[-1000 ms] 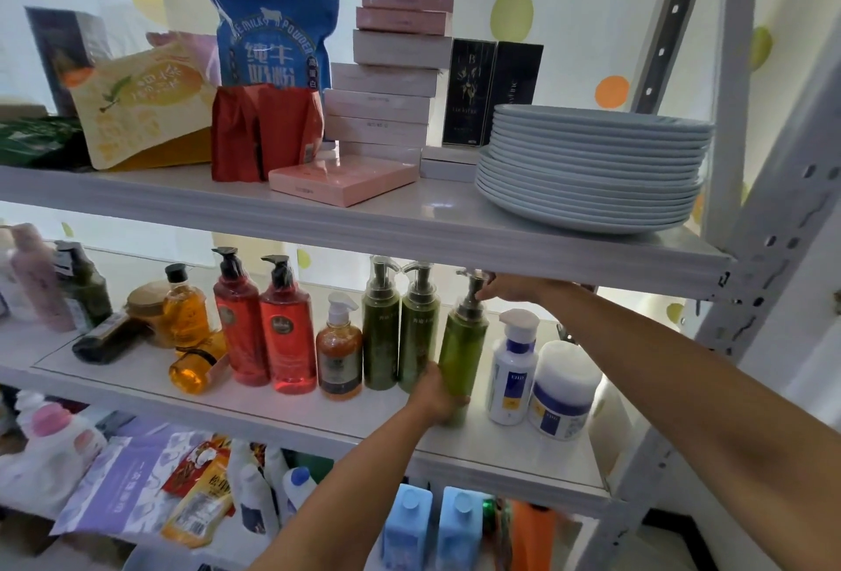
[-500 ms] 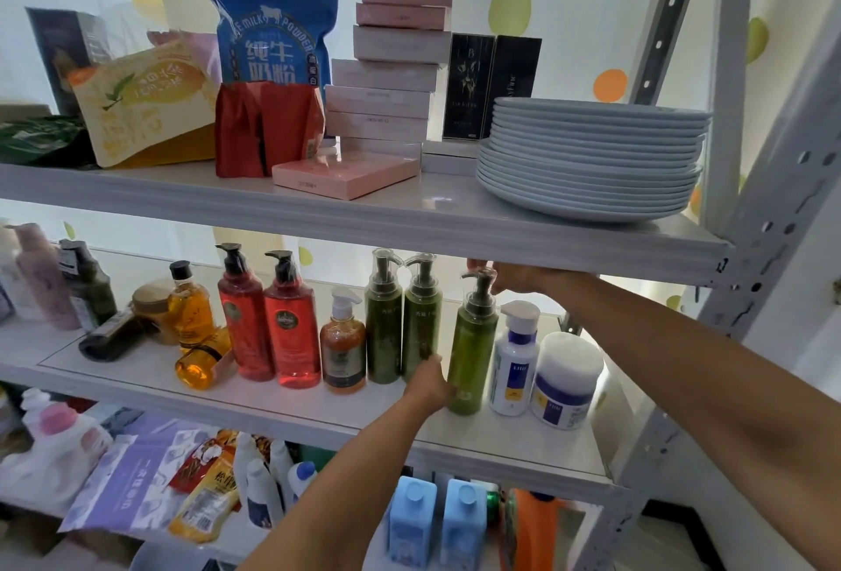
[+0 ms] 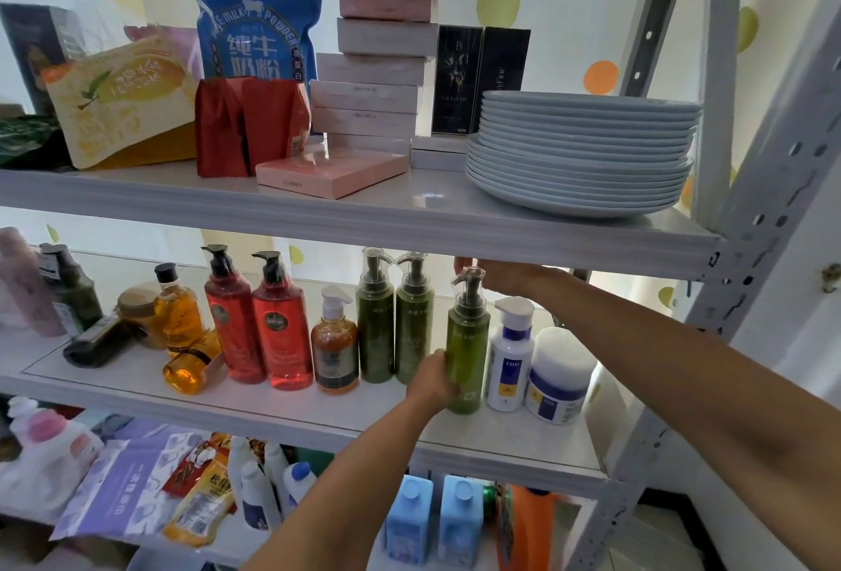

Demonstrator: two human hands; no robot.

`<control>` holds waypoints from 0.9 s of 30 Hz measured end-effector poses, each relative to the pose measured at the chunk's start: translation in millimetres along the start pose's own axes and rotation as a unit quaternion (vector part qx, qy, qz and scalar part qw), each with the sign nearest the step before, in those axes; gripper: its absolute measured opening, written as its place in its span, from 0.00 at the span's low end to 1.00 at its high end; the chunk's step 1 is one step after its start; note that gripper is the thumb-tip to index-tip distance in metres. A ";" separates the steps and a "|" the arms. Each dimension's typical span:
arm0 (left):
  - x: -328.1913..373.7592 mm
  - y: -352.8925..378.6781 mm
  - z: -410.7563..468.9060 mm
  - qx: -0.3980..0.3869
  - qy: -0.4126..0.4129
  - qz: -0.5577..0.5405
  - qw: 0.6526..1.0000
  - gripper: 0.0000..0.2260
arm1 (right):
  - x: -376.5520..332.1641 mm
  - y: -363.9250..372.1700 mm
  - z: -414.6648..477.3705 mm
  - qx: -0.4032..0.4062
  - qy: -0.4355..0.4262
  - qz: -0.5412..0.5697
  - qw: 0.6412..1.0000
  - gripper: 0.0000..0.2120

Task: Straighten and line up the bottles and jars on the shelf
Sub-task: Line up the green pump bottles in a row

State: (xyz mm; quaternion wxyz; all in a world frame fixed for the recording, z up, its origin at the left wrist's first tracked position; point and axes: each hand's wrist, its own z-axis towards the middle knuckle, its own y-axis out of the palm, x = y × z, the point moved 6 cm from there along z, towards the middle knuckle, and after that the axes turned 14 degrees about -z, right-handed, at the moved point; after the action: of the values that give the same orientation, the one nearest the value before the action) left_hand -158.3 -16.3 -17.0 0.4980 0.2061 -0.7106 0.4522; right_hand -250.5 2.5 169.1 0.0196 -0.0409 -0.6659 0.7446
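Note:
On the middle shelf (image 3: 291, 416) a green pump bottle (image 3: 468, 343) stands upright near the front right. My left hand (image 3: 432, 381) grips its lower body, and my right hand (image 3: 496, 274) holds its pump top. To its left stand two more green pump bottles (image 3: 396, 320), an amber pump bottle (image 3: 334, 352) and two red pump bottles (image 3: 259, 320). On its right are a white and blue pump bottle (image 3: 512, 356) and a white jar (image 3: 557, 381). An orange bottle (image 3: 191, 365) and a dark bottle (image 3: 98, 343) lie on their sides at the left.
The upper shelf (image 3: 364, 224) hangs low over the pump tops and carries a stack of plates (image 3: 582, 152), boxes and pouches. A metal upright (image 3: 769, 188) stands at the right. The bottom shelf holds blue bottles (image 3: 432, 516) and packets.
The green pump bottle has shifted slightly to the right, away from the two other green bottles. Both hands stay on it.

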 end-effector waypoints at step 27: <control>2.2 4.9 11.0 0.053 -0.018 0.014 0.998 0.13 | -2.8 12.1 -6.4 -0.035 0.075 0.099 0.992 0.26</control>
State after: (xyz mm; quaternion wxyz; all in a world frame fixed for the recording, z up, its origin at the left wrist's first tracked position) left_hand -168.6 -22.8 -18.2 0.4668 0.2303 -0.6978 0.4921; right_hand -246.8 7.3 156.5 -0.0057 -0.1635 -0.6809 0.7138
